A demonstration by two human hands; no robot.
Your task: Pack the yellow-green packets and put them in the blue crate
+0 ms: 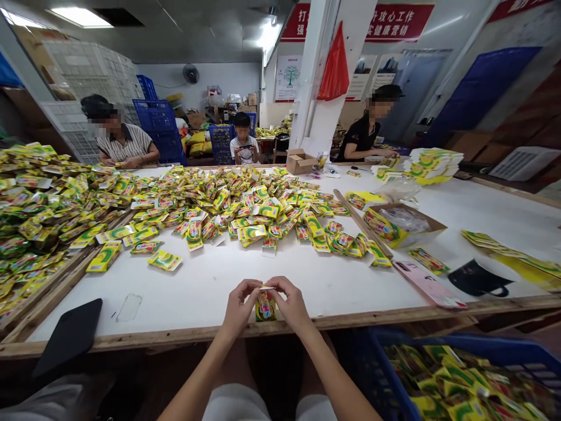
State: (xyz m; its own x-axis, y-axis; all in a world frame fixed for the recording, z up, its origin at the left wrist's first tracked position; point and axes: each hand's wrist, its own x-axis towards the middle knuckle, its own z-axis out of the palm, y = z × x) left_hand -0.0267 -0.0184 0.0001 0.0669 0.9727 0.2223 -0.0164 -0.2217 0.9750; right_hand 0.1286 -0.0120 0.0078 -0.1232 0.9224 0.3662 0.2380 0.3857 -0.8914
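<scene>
At the table's front edge, a small yellow and green cardboard box [265, 306] with a red printed front stands between my two hands. My left hand [241, 303] pinches its upper left side near the white top flap. The fingers of my right hand [289, 302] close on the same flap from the right. Both thumbs press near the top, and the fingertips partly hide the flap. Beyond my hands lies a wide heap of similar small boxes [245, 202], several with white end flaps sticking out.
A wooden strip parts off another pile [39, 216] at left. A black flat device [72, 333] lies front left; a pink phone [427, 285] and black mug [477, 278] are right. A blue crate [390, 374] holds boxes below. Three people sit across the table.
</scene>
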